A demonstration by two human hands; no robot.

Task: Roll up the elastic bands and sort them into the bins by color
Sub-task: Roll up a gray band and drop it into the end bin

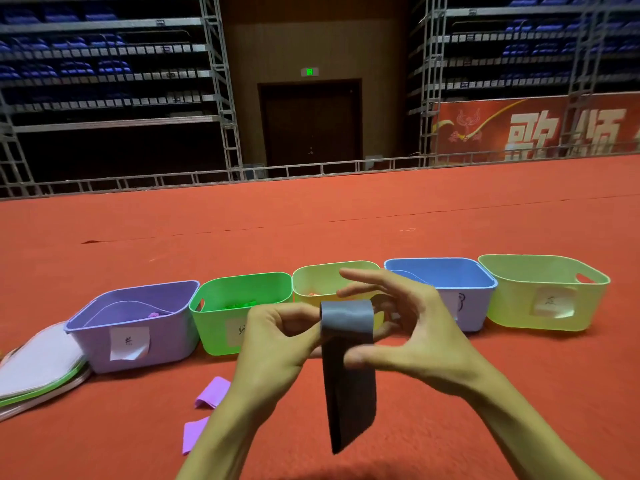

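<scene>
At frame centre a dark grey elastic band (348,382) is pinched near its folded top edge by the left hand (273,337) and right hand (415,330) — its lower end hangs free above open red carpet (294,455).

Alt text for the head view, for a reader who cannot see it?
The left hand and right hand pinch a dark grey elastic band, its top folded over, its tail hanging. Behind, on red carpet, stand in a row a purple bin, green bin, yellow bin, blue bin and pale green bin.
</scene>
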